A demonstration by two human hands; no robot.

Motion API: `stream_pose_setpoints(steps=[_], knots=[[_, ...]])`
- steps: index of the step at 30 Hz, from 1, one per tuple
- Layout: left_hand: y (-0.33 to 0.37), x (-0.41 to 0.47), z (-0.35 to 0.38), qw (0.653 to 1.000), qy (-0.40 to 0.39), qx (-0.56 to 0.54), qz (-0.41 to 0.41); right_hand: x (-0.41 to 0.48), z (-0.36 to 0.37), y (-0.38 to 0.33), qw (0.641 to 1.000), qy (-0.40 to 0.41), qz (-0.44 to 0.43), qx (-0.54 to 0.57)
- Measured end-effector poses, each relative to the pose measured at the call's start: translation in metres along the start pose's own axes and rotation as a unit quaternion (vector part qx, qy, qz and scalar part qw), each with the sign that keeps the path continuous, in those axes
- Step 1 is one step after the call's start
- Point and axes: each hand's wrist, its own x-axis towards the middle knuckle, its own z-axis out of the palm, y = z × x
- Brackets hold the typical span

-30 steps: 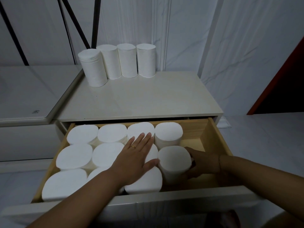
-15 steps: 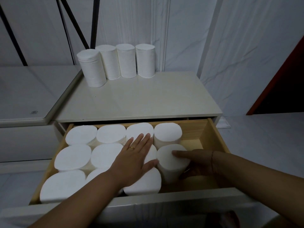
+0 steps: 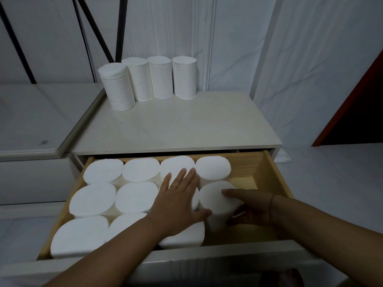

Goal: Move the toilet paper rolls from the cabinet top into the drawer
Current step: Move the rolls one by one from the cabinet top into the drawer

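Note:
The wooden drawer (image 3: 269, 179) stands pulled out and holds several white toilet paper rolls (image 3: 136, 195) standing on end in rows. My left hand (image 3: 178, 201) lies flat with straight fingers on the tops of the rolls in the third column. My right hand (image 3: 252, 210) holds the rightmost roll of the middle row (image 3: 215, 199), thumb across its top and fingers round its right side. Several more rolls (image 3: 160, 79) stand upright in a line at the back left of the cabinet top (image 3: 176, 129).
Bare wooden floor shows in the drawer's right front corner (image 3: 248, 230). The drawer's white front panel (image 3: 207, 259) runs below my arms. A low white unit (image 3: 31, 121) adjoins the cabinet on the left. Black rods (image 3: 91, 27) lean against the wall behind.
My right hand has shifted from wrapping the roll's side to laying its thumb over the top. The roll has moved slightly toward the back. My left hand stays flat.

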Motion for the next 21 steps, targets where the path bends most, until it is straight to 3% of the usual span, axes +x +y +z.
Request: stream_pose_setpoints(steps=[5, 9, 12, 17, 21], knots=[[-0.002, -0.001, -0.003, 1.0, 0.017, 0.014, -0.01, -0.003, -0.002, 0.0, 0.998, 0.002, 0.002, 0.064], [-0.005, 0.0, -0.005, 1.0, 0.007, -0.003, -0.004, -0.001, -0.002, 0.0, 0.997, 0.008, -0.026, -0.077], [-0.01, -0.002, -0.006, 1.0, -0.002, -0.031, 0.001, 0.003, -0.005, -0.006, 0.963, 0.054, -0.079, -0.25], [-0.019, -0.007, -0.006, 0.999, 0.007, -0.025, -0.019, 0.009, -0.004, -0.018, 0.953, -0.04, -0.093, -0.285], [-0.014, -0.007, -0.003, 0.999, 0.015, -0.018, -0.032, 0.018, 0.004, -0.014, 0.922, -0.045, -0.155, -0.353]])
